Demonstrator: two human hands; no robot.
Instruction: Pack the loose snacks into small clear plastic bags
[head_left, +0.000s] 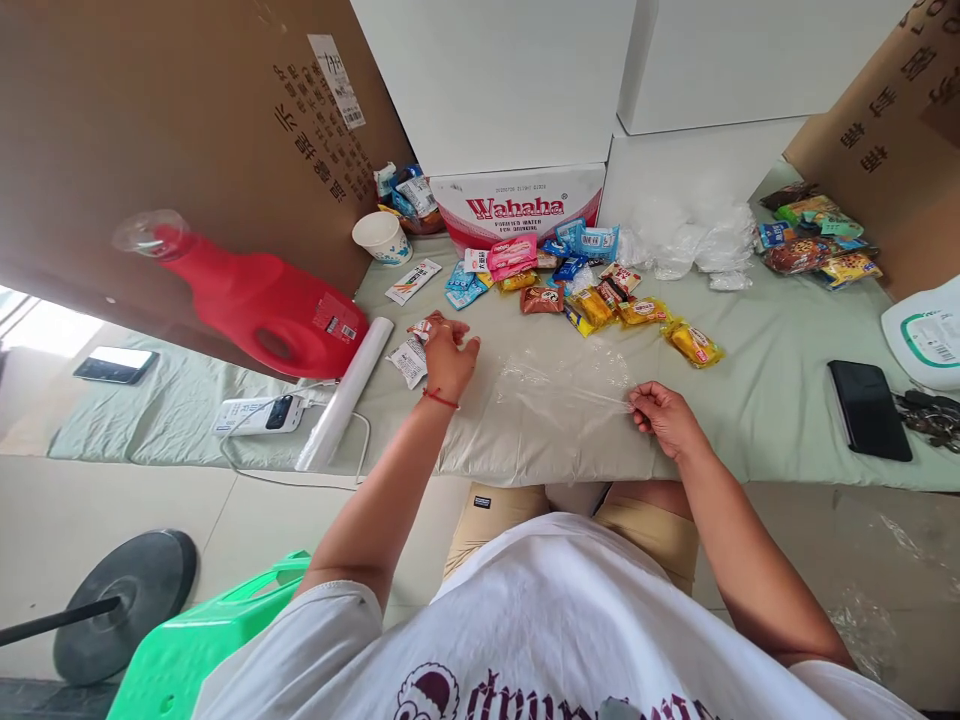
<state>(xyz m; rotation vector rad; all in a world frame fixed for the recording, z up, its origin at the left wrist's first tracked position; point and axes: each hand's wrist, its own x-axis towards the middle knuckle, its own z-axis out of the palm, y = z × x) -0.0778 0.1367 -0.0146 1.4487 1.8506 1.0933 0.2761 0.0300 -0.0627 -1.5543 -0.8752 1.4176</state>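
My right hand (660,415) pinches the right edge of a thin clear plastic bag (562,380), which lies flat on the cloth-covered table (765,400) before me. My left hand (450,360) is over the table to the left of the bag, palm down, its thumb apart from the bent fingers. Beside those fingers lies an orange-and-white snack packet (420,328), partly covered by the hand. Just below it rests a white printed packet (409,362). Whether the left fingertips press on the orange-and-white packet is hard to see.
Colourful wrapped snacks (592,305) lie in a loose pile beyond the bag, before a Wahaha carton (517,205). Crumpled clear bags (697,240) sit behind. At left are a red jug (270,310), a plastic roll (345,395) and a paper cup (382,238); at right, a black phone (870,410).
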